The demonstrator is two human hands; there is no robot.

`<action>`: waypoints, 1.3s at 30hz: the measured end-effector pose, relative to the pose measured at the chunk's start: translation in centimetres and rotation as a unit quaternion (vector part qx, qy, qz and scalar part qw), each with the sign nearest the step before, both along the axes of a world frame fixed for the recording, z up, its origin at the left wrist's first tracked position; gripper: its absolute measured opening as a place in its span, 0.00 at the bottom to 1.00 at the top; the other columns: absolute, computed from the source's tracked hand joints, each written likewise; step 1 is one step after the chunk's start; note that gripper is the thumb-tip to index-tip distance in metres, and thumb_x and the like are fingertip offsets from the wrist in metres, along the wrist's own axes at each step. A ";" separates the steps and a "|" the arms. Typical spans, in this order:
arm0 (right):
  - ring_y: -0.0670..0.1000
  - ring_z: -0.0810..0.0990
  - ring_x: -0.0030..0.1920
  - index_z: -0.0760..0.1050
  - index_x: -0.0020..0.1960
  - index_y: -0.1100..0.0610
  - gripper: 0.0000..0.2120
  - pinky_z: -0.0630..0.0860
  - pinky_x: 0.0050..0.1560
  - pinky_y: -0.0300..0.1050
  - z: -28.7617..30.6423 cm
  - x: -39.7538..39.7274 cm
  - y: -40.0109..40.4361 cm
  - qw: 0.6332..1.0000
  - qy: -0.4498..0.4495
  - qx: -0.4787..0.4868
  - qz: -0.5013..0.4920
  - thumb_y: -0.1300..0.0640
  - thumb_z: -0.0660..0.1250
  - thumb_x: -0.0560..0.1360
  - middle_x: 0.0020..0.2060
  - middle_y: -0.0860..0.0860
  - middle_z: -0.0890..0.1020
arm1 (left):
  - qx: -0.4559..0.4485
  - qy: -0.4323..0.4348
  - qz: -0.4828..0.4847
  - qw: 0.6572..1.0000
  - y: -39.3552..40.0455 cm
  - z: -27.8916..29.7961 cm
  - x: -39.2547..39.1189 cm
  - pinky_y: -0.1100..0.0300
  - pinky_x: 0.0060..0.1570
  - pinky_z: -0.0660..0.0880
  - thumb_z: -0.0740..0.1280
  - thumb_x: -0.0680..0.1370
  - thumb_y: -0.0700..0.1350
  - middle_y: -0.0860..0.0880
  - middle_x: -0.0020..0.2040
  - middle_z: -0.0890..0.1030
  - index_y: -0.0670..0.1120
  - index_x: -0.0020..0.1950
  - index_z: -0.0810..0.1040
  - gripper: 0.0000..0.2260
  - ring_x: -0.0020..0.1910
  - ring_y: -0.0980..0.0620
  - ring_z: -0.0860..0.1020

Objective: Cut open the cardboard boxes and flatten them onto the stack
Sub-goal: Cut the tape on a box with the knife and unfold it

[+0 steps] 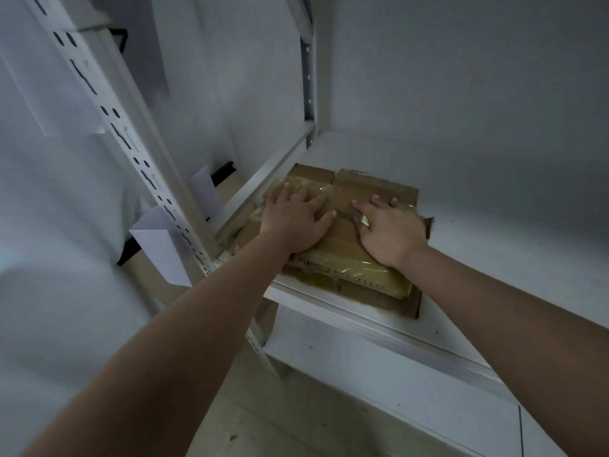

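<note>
My left hand [294, 219] and right hand [389, 234] press side by side, a little apart, on a flattened cardboard stack [339, 239] at the left end of a white shelf [461, 245]. The left lies flat, fingers spread. The right is palm down too, a small cutter [359, 217] tucked between thumb and forefinger. Glossy tape [356, 265] covers the top sheet. A slotted upright [131, 143] stands at left.

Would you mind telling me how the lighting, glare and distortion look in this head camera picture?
Head view: dim, bluish light; glare on the clear tape over the flattened brown cardboard stack; wide-angle bending of the white slotted metal shelf post; soft blur on the left hand and right hand.
</note>
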State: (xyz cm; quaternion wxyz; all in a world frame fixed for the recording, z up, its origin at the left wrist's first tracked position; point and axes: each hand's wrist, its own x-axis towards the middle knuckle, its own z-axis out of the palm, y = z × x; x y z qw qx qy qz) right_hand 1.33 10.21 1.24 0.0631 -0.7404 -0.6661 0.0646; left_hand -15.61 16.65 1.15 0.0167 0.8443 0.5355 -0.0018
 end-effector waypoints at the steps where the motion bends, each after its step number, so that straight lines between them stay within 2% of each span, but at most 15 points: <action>1: 0.60 0.55 0.75 0.56 0.75 0.41 0.23 0.60 0.70 0.62 -0.3 -0.1 -0.1 1.000 -0.003 0.006 -0.001 0.44 0.51 0.80 0.76 0.50 0.58 | 0.006 -0.002 0.002 1.000 -0.2 -0.3 -0.1 0.41 0.74 0.48 0.44 0.79 0.65 0.49 0.79 0.54 0.59 0.78 0.50 0.28 0.78 0.41 0.47; 5: 0.60 0.51 0.76 0.53 0.76 0.42 0.24 0.55 0.71 0.65 -1.3 -0.3 -0.9 0.999 -0.027 0.024 0.002 0.46 0.51 0.80 0.77 0.50 0.54 | 0.029 -0.017 0.008 0.999 -0.7 -1.2 -0.1 0.42 0.74 0.46 0.44 0.79 0.65 0.49 0.80 0.51 0.59 0.78 0.49 0.28 0.78 0.42 0.45; 13: 0.59 0.48 0.77 0.53 0.76 0.42 0.25 0.53 0.72 0.63 -2.4 -0.4 -1.7 0.998 -0.027 0.063 -0.011 0.46 0.51 0.80 0.78 0.49 0.52 | 0.041 -0.049 0.012 0.998 -1.1 -2.1 -0.2 0.42 0.74 0.45 0.45 0.79 0.65 0.49 0.80 0.51 0.59 0.78 0.49 0.28 0.78 0.44 0.44; 17: 0.59 0.47 0.77 0.52 0.76 0.42 0.24 0.52 0.73 0.64 -1.7 -0.3 -1.8 0.998 -0.017 0.053 -0.006 0.46 0.51 0.80 0.78 0.49 0.51 | 0.028 -0.032 0.014 0.999 -1.1 -1.4 -0.1 0.43 0.74 0.43 0.44 0.79 0.67 0.50 0.80 0.48 0.60 0.78 0.46 0.29 0.78 0.44 0.42; 21: 0.58 0.47 0.77 0.55 0.76 0.46 0.23 0.48 0.73 0.63 -0.5 0.1 -1.5 0.999 0.048 0.021 0.002 0.44 0.49 0.82 0.78 0.50 0.52 | -0.032 -0.004 0.005 0.999 -0.8 0.6 0.0 0.41 0.74 0.41 0.45 0.75 0.72 0.48 0.80 0.43 0.58 0.79 0.43 0.36 0.77 0.42 0.37; 23: 0.57 0.50 0.77 0.60 0.74 0.51 0.22 0.51 0.74 0.61 0.4 0.6 -1.8 0.995 0.100 0.027 0.000 0.45 0.48 0.82 0.76 0.53 0.58 | -0.038 0.017 0.002 0.999 -0.9 1.6 0.3 0.39 0.73 0.41 0.46 0.73 0.73 0.46 0.80 0.42 0.56 0.79 0.42 0.39 0.77 0.40 0.36; 25: 0.58 0.64 0.72 0.67 0.68 0.54 0.20 0.64 0.68 0.56 1.4 1.1 -2.6 0.987 0.147 0.058 -0.008 0.47 0.48 0.83 0.66 0.58 0.73 | -0.021 0.048 0.002 0.999 -1.3 2.5 0.7 0.37 0.72 0.43 0.48 0.73 0.73 0.44 0.80 0.44 0.54 0.79 0.43 0.40 0.77 0.39 0.39; 26: 0.58 0.73 0.64 0.69 0.64 0.56 0.18 0.70 0.59 0.52 1.9 1.3 -3.1 0.982 0.171 0.082 -0.014 0.47 0.49 0.83 0.57 0.58 0.78 | -0.010 0.056 0.000 0.998 -1.4 3.0 0.9 0.37 0.72 0.44 0.49 0.74 0.72 0.44 0.80 0.45 0.53 0.79 0.44 0.40 0.77 0.39 0.41; 27: 0.57 0.77 0.55 0.70 0.61 0.57 0.18 0.71 0.51 0.48 2.3 1.6 -3.5 0.975 0.197 0.102 -0.022 0.47 0.49 0.83 0.49 0.55 0.79 | -0.002 0.057 -0.005 0.998 -1.6 3.5 1.1 0.37 0.72 0.45 0.51 0.74 0.71 0.43 0.79 0.47 0.53 0.79 0.45 0.40 0.77 0.39 0.43; 28: 0.55 0.78 0.50 0.71 0.59 0.58 0.18 0.70 0.47 0.46 2.6 1.9 -3.8 0.968 0.217 0.118 -0.031 0.46 0.50 0.82 0.45 0.54 0.78 | 0.006 0.050 -0.012 0.999 -1.6 4.0 1.3 0.36 0.72 0.46 0.54 0.75 0.70 0.43 0.79 0.48 0.53 0.79 0.47 0.39 0.77 0.39 0.44; 29: 0.55 0.77 0.49 0.72 0.59 0.58 0.19 0.70 0.46 0.46 2.9 2.1 -4.1 0.963 0.234 0.129 -0.040 0.46 0.50 0.82 0.44 0.53 0.77 | 0.014 0.038 -0.017 0.999 -1.7 4.5 1.4 0.36 0.72 0.48 0.56 0.76 0.68 0.43 0.79 0.49 0.52 0.79 0.49 0.38 0.77 0.39 0.45; 32: 0.58 0.77 0.50 0.73 0.53 0.60 0.21 0.70 0.47 0.47 3.6 2.9 -4.6 0.937 0.294 0.177 -0.069 0.45 0.50 0.82 0.43 0.54 0.78 | 0.041 0.006 -0.028 0.999 -2.2 5.6 1.9 0.36 0.73 0.51 0.59 0.77 0.64 0.43 0.79 0.52 0.50 0.79 0.52 0.35 0.78 0.40 0.47; 35: 0.57 0.79 0.49 0.74 0.51 0.61 0.22 0.74 0.53 0.51 4.4 3.4 -5.1 0.882 0.394 0.233 -0.115 0.45 0.51 0.82 0.45 0.57 0.81 | 0.055 -0.004 -0.041 0.998 -3.2 5.8 2.6 0.37 0.73 0.51 0.57 0.79 0.63 0.44 0.79 0.53 0.48 0.79 0.54 0.33 0.78 0.40 0.46; 37: 0.55 0.80 0.45 0.74 0.49 0.58 0.19 0.75 0.51 0.50 4.9 3.7 -5.9 0.849 0.442 0.253 -0.140 0.46 0.51 0.82 0.38 0.54 0.81 | 0.055 -0.004 -0.042 0.998 -3.8 5.7 2.9 0.37 0.73 0.50 0.55 0.79 0.63 0.44 0.79 0.53 0.49 0.78 0.56 0.31 0.78 0.40 0.46; 39: 0.56 0.79 0.42 0.74 0.48 0.57 0.17 0.74 0.48 0.50 4.9 4.4 -6.6 0.863 0.406 0.254 -0.159 0.48 0.51 0.83 0.36 0.54 0.80 | 0.059 -0.004 -0.042 0.997 -4.3 5.6 3.2 0.37 0.73 0.49 0.54 0.80 0.63 0.43 0.79 0.52 0.49 0.78 0.56 0.31 0.78 0.40 0.46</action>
